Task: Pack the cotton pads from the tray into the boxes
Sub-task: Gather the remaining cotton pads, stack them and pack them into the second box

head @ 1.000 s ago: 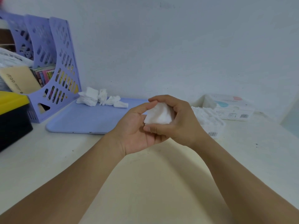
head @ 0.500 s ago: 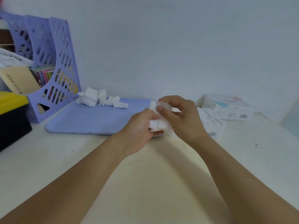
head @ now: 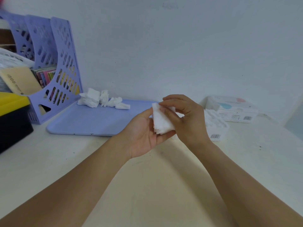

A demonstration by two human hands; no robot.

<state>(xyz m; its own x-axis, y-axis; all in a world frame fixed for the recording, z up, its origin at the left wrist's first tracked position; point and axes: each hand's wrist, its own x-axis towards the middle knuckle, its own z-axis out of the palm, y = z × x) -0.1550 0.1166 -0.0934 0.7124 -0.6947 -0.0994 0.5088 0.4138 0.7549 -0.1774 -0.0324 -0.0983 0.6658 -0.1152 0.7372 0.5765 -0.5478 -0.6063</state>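
Note:
A small stack of white cotton pads point(head: 161, 122) stands on edge in my left hand point(head: 141, 135), which lies palm up just in front of the lilac tray point(head: 91, 122). My right hand point(head: 186, 118) pinches the top of the same stack from the right. Several loose cotton pads point(head: 101, 100) lie at the tray's far left corner. An open box point(head: 218, 128) filled with white pads sits right of my right hand, partly hidden by it. A second, closed box point(head: 236, 110) with pink and blue print rests behind it near the wall.
A lilac perforated file rack point(head: 54, 69) with books and papers stands at the back left beside the tray. A black bin with a yellow lid point(head: 13, 118) sits at the left edge. The white wall runs close behind the tray and boxes.
My hands were cupped shut around the pads; now the left palm lies open under the stack and the right fingers have lifted to pinch its top. The stack has turned upright.

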